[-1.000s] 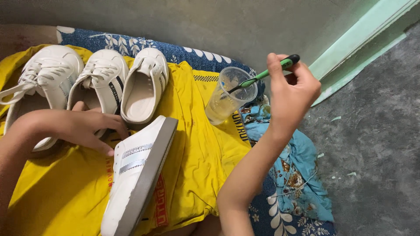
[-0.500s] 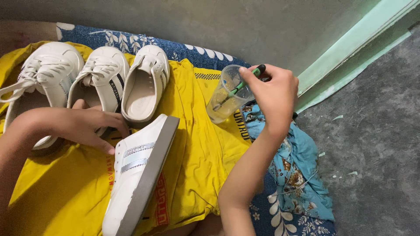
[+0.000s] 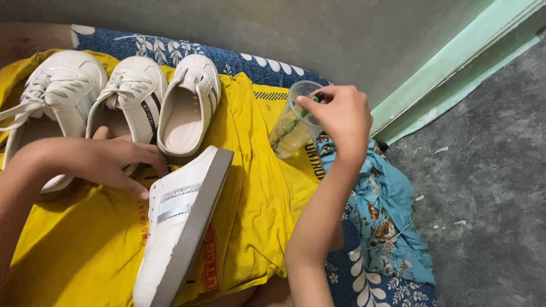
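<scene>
Hands – right (image 3: 341, 116) dips green brush (image 3: 304, 113) in clear cup (image 3: 287, 133) | left (image 3: 116, 159) steadies white sneaker (image 3: 179, 227)

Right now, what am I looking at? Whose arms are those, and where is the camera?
The camera sits on a person's head and looks down, so the two bare arms you see are that person's own. There is only this one view.

The left hand rests on a white shoe that is tipped on its side, so you see its grey sole edge and silvery stripes. The right hand holds a green stick-like tool with its lower end dipped into a clear plastic cup. I cannot tell exactly what the tool is.

Three more white shoes stand in a row at the back. Everything lies on a yellow cloth, spread over blue flowered fabric. To the right is a grey floor.
</scene>
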